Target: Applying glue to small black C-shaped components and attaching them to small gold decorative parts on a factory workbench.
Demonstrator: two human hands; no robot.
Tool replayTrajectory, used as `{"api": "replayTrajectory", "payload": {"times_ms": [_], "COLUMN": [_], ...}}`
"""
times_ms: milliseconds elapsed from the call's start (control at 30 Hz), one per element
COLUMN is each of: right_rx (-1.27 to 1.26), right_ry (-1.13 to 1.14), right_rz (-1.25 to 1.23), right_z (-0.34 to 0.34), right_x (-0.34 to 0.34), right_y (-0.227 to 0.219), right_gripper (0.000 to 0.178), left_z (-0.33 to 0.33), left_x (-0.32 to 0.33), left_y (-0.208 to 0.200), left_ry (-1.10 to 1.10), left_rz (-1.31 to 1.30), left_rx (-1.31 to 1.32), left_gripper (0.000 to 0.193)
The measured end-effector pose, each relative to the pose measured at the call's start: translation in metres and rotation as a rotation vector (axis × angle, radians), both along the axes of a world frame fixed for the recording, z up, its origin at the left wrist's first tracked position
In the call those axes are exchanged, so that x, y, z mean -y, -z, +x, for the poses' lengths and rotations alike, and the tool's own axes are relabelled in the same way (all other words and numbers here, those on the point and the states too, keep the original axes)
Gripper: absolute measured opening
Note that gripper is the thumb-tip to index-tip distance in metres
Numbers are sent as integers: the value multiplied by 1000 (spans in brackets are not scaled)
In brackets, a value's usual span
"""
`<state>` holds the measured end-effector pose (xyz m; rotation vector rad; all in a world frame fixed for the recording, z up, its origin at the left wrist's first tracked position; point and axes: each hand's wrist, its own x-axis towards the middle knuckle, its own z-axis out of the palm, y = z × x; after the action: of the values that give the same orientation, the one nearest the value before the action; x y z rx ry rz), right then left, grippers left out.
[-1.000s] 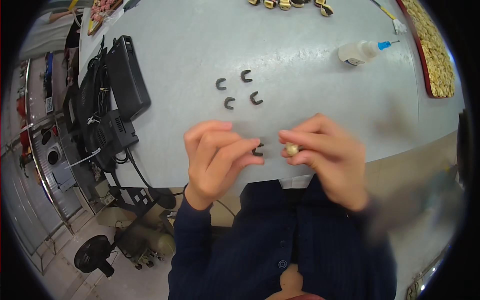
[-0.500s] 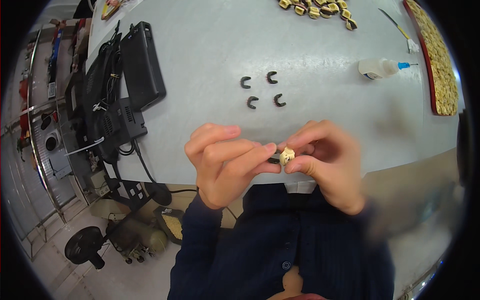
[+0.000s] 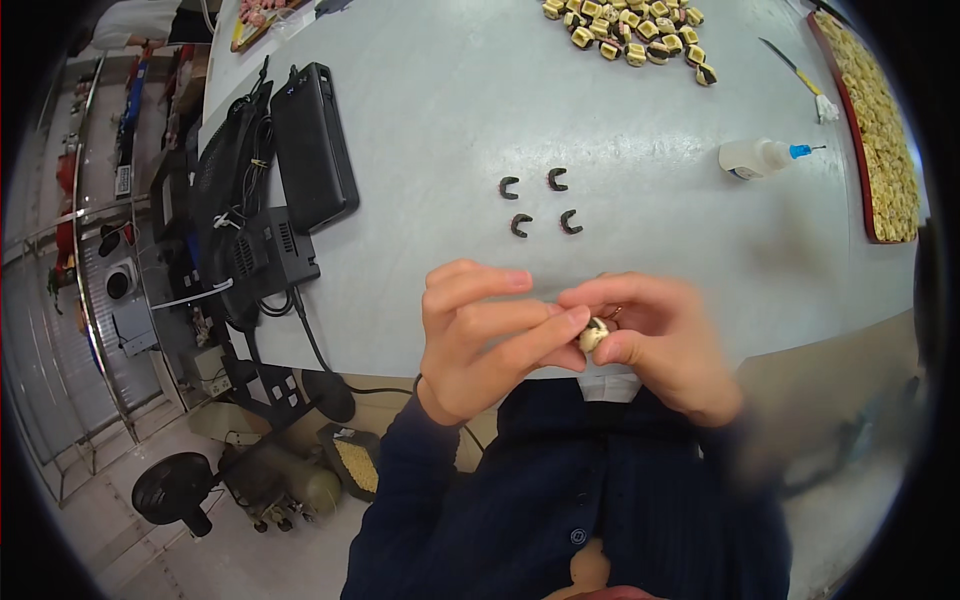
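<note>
Low over the table's near edge, my left hand [image 3: 490, 345] and my right hand [image 3: 670, 345] meet fingertip to fingertip. Between the thumb and finger of the right is a small, rounded cream-coloured piece [image 3: 592, 340]. A dark curved part [image 3: 598, 324] lies against its upper side, pinched by my left fingertips, which partly hide it. The other left fingers extend above. Beyond my hands, several black C-shaped pieces [image 3: 570, 222] with reddish edges lie apart on the grey table [image 3: 430, 170].
Cream and black assembled pieces [image 3: 640, 30] are heaped at the far side. To the right are a white bottle with a blue needle tip [image 3: 760, 157], a yellow-handled tool [image 3: 800, 75] and a red-rimmed tray [image 3: 868, 190] of cream pieces. Black boxes [image 3: 312, 145] and cables line the left.
The dark curved part, formerly beside the cream-coloured piece in my left fingers, now sits against it. My hands have shifted slightly right and nearer in the picture; the whole view has moved too.
</note>
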<state>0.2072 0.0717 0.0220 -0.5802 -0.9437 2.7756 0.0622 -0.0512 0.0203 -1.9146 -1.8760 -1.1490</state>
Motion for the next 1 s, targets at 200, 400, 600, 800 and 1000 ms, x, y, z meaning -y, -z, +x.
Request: {"api": "replayTrajectory", "payload": {"times_ms": [200,400,600,800,1000], "right_rx": [115,233,384,473,753], "right_ry": [250,474,726,1049,826], "right_rz": [651,1240,1423,1969,2215], "right_z": [14,3,8,59,80], "right_x": [-23,-29,-27,-97,-227], "right_y": [7,2,10,-4,-9], "right_gripper": [21,26,37,23,17], "left_z": [-18,-30,-23,-28,-24], "left_x": [-4,-9,-21,-14,-16], "left_y": [-1,-2,9,3,0], "left_ry": [-258,-154,-171,-203,-179], "left_rz": [-109,-293,-359,-372,-335], "left_rx": [164,192,301,194,162], "left_gripper": [28,29,27,21,22]}}
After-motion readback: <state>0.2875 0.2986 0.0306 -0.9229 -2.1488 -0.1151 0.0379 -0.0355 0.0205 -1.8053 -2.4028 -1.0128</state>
